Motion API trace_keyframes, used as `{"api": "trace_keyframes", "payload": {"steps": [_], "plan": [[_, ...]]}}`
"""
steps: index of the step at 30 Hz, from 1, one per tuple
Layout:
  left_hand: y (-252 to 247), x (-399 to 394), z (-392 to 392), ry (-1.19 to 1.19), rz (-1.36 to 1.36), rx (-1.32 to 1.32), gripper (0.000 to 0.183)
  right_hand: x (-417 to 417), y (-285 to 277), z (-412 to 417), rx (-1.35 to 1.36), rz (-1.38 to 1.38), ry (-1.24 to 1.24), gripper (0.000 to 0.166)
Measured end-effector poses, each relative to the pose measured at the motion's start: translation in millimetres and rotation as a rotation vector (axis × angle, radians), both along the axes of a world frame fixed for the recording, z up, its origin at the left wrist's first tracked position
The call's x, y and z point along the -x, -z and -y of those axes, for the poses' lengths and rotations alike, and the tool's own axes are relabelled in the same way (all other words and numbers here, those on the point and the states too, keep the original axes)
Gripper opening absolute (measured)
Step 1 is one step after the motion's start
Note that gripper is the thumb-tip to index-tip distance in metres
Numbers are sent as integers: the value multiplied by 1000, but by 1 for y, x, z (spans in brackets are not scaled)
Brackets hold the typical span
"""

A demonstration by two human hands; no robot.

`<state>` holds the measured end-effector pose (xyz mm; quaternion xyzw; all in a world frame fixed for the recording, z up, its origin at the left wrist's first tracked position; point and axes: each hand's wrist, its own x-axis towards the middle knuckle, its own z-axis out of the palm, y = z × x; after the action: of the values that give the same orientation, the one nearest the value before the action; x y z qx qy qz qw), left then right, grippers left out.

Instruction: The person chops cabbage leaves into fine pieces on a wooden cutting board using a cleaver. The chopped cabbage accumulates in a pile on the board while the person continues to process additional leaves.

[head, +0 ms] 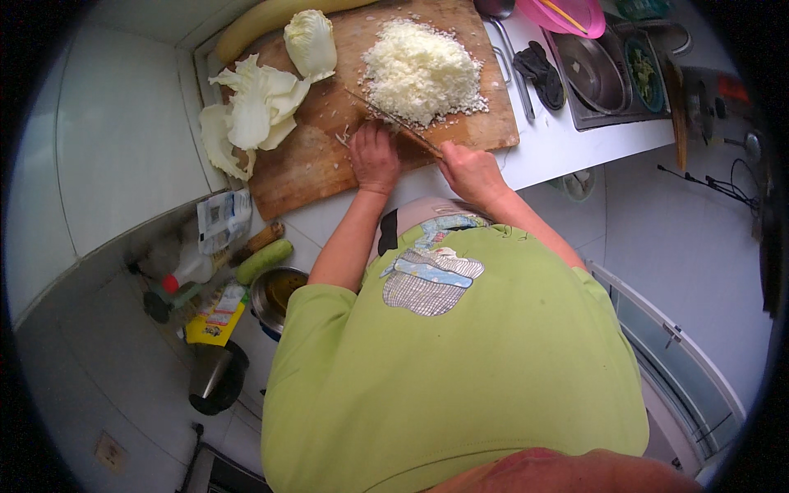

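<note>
My right hand [471, 172] grips the handle of a knife [400, 122], whose blade points up and left over the wooden cutting board [308, 172]. Beside the blade, my left hand [375, 157] rests with bent fingers at the board's near part; what lies beneath the fingertips is hidden, though a few pale shreds [343, 135] show next to them. Beyond the knife is a heap of finely chopped white cabbage [422, 71]. Loose napa cabbage leaves [256, 108] lie at the board's left, with a piece of napa cabbage head [310, 44] above them.
A long pale yellow gourd [265, 24] lies along the board's far left edge. To the right are a ladle [515, 68], a black cloth or glove [541, 74], a pink basket [573, 15] and a sink with a metal bowl [592, 74]. A green gourd [265, 261] and metal pot [280, 293] stand lower left.
</note>
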<state>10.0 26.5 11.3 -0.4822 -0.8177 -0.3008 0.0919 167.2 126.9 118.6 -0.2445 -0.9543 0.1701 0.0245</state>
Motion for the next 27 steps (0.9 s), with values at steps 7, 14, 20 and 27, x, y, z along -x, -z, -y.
{"api": "trace_keyframes", "payload": {"steps": [7, 14, 20, 27], "plan": [[6, 3, -5, -1, 28, -41, 17, 6, 1, -1, -67, 84, -55, 6], [-4, 4, -6, 21, 47, -7, 18, 12, 8, -4, -60, 139, -40, 5], [3, 2, -5, -19, 34, 4, 20, 12, 22, -3, -46, 85, -26, 5], [5, 3, -4, 3, 80, -66, 21, 9, 1, 0, -9, -33, 17, 5]]}}
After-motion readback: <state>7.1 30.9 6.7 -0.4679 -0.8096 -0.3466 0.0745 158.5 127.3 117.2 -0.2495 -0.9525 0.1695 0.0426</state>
